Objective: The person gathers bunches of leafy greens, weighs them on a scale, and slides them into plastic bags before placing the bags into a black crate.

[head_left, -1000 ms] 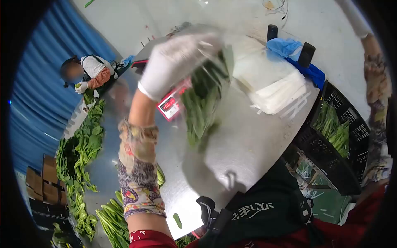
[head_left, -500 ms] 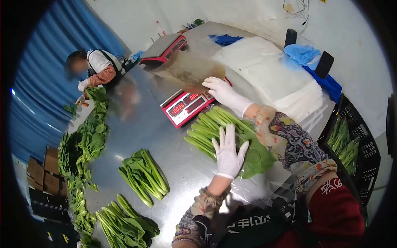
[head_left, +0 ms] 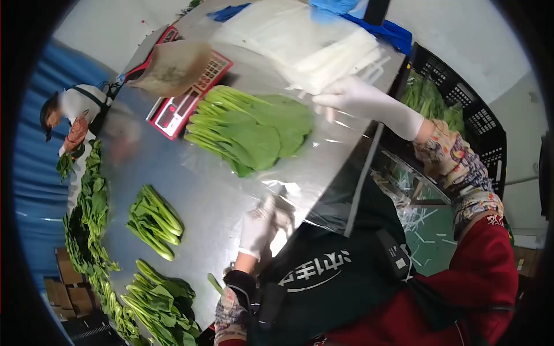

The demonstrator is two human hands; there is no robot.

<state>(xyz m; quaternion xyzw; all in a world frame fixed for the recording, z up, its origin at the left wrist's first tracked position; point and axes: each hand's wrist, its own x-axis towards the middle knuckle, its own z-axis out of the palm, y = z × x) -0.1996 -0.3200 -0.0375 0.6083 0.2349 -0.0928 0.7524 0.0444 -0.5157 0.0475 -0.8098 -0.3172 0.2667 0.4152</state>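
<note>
A bunch of leafy greens with pale green stalks lies on the steel table in front of the scale. Clear plastic, apparently a bag, lies around it and stretches toward me from the leaf end. My right hand, in a white glove, pinches the bag's far edge beside the leaves. At the near edge of the bag, my gloved left hand has its fingers closed on the plastic, somewhat blurred. The red scale stands just behind the stalks, with a brownish sheet over its pan.
Two loose bunches of greens lie on the left of the table. More greens line its far edge, where another person works. White plastic bags are stacked behind; a black crate holds bagged greens.
My hands have come off the greens and the scale area and now grip the bag's edges. The right moved toward the crate, the left toward my body. The view has shifted too.
</note>
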